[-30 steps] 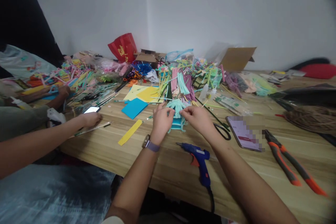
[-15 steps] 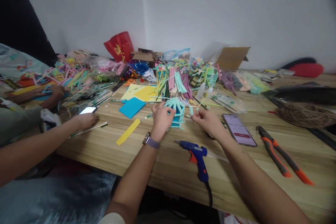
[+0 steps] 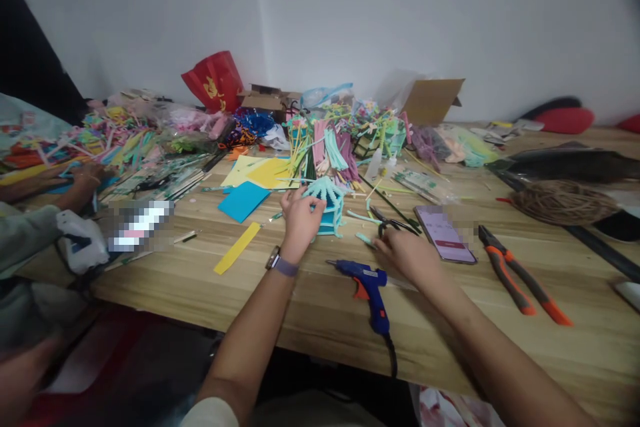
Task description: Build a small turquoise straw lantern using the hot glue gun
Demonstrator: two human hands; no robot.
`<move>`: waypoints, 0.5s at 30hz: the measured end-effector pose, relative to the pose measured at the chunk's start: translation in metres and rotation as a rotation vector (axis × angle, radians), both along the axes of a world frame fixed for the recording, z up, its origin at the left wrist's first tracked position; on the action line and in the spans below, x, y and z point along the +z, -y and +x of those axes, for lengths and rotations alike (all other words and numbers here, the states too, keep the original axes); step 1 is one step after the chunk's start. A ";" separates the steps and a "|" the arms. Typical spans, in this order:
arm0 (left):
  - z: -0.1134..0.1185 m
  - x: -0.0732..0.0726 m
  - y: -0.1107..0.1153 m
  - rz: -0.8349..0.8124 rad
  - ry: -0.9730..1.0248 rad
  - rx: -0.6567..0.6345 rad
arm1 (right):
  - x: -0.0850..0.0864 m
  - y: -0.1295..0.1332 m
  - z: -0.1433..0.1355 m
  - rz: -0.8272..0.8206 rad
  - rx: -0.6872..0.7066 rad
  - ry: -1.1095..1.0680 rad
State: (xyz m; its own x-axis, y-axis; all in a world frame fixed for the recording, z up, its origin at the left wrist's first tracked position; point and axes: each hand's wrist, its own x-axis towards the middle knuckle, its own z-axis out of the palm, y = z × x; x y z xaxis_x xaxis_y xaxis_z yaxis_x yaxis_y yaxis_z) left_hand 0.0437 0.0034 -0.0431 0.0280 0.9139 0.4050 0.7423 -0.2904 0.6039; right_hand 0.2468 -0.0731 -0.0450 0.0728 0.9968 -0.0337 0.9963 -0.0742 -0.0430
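I pinch the left side of the turquoise frame (image 3: 333,211) on the table (image 3: 310,300) with my left hand (image 3: 302,219) — my right hand's (image 3: 407,255) fingertips are at a short turquoise strip (image 3: 365,238) beside the scissors (image 3: 399,223), whether pinching it I cannot tell.

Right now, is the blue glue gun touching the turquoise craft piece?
Apart. The head view shows it: a strip of bare wooden tabletop lies between the blue glue gun, tip included, and the lower edge of the turquoise craft piece.

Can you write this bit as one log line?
left hand: holding turquoise craft | right hand: near black scissors | glue gun: on table
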 end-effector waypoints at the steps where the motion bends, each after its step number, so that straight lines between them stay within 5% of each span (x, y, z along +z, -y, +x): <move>1: 0.000 0.000 0.000 -0.002 0.006 0.000 | 0.002 0.011 -0.005 -0.042 0.008 0.026; 6: -0.001 -0.002 -0.001 -0.024 0.046 -0.006 | -0.013 0.064 -0.031 -0.216 -0.022 -0.050; 11: -0.001 -0.002 0.001 -0.055 0.121 -0.016 | -0.037 0.077 -0.023 -0.078 -0.131 -0.314; 15: 0.000 -0.004 0.001 -0.049 0.166 -0.012 | -0.032 0.077 -0.008 0.189 -0.152 -0.711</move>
